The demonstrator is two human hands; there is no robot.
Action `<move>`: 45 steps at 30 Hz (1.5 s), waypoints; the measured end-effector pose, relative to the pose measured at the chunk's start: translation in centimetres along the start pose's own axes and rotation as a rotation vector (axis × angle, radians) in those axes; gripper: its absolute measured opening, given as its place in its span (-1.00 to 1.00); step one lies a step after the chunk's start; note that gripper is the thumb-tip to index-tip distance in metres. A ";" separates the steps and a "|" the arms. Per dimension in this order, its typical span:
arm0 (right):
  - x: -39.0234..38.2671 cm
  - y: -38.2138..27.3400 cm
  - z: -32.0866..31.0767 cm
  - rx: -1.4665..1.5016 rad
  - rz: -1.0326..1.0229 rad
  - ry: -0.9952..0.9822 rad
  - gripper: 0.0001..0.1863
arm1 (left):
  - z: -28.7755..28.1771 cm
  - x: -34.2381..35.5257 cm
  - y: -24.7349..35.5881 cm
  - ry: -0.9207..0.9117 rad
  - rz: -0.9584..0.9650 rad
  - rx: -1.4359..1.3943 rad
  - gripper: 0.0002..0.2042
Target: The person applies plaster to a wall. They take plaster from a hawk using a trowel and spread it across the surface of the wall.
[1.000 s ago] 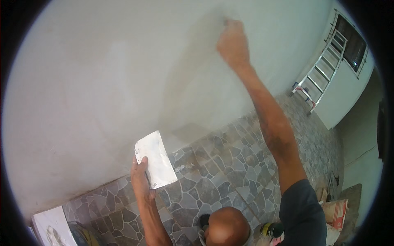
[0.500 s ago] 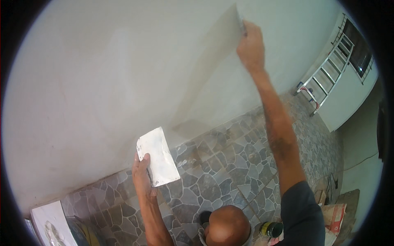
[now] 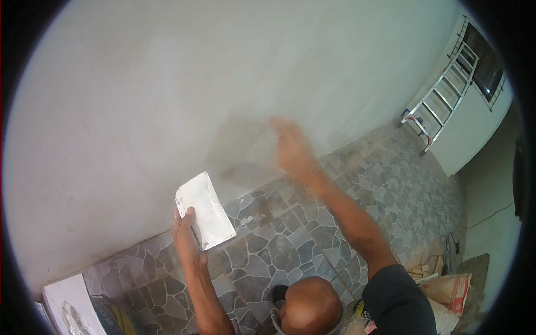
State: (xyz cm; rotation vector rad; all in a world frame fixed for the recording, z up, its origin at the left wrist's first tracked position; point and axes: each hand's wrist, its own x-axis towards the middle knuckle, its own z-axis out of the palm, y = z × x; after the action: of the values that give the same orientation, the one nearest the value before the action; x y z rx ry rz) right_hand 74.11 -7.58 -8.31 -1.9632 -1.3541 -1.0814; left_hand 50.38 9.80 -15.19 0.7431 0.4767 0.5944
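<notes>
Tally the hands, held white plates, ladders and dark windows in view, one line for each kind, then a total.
Hands: 2 (left hand and right hand, the latter blurred)
Held white plate: 1
Ladder: 1
Dark window: 1
Total: 5

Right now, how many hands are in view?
2: the left hand, gripping a white rectangular plate left of centre, and the right hand, blurred, before the wall near centre. No others show.

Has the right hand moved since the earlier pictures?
Yes: the right hand has moved down and left, nearer the floor and farther from the ladder.
</notes>
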 end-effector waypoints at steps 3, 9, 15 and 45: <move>4.6 -1.3 -7.1 0.178 0.830 -0.142 -0.75 | 0.5 -0.1 0.4 -0.007 -0.013 0.008 -0.53; 1.6 -2.7 -11.2 0.628 0.792 -0.203 -0.75 | 4.0 0.6 0.6 -0.085 -0.096 0.035 -0.57; 1.9 -7.3 -12.0 0.459 0.107 -0.416 -0.56 | 5.3 1.6 0.1 -0.241 -0.160 -0.072 -0.60; -10.4 -11.0 -6.4 1.630 1.755 0.217 -0.73 | 5.0 -1.6 -2.6 -0.431 1.061 1.052 -0.47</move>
State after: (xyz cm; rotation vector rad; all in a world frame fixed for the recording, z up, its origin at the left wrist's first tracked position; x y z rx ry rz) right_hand 59.88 -13.91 -13.77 -0.8458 0.1730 0.6019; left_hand 53.01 4.76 -13.57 2.1333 -0.1055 1.1313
